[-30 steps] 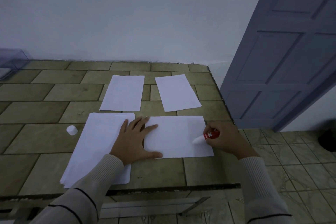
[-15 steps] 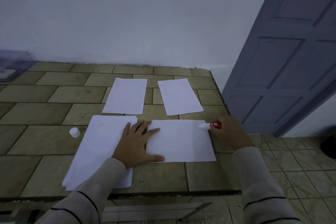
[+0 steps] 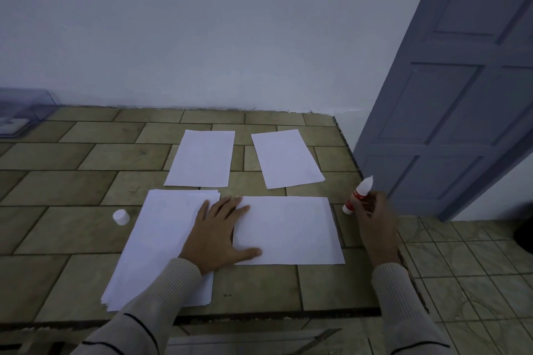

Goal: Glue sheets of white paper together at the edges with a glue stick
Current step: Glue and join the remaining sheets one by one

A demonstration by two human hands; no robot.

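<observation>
Left hand: laid flat, fingers straight and spread, nothing gripped. The palm is pressed on the right margin of the paper stack. The thumb and fingertips are extended onto the left end of the single sheet, which is pinned to the tiled counter.

Right hand: fingers are curled round the lower, red part of the glue stick. The stick is held tilted, white tip up and away from the person, clear of the paper. It is carried just past the right edge of the single sheet, near the counter's right side.

A white cap is seen standing on the counter left of the left hand, just beside the stack. Beyond the left fingertips, two more sheets are laid apart from each other: the far left sheet and the far right sheet. A door is seen beyond the right hand.
</observation>
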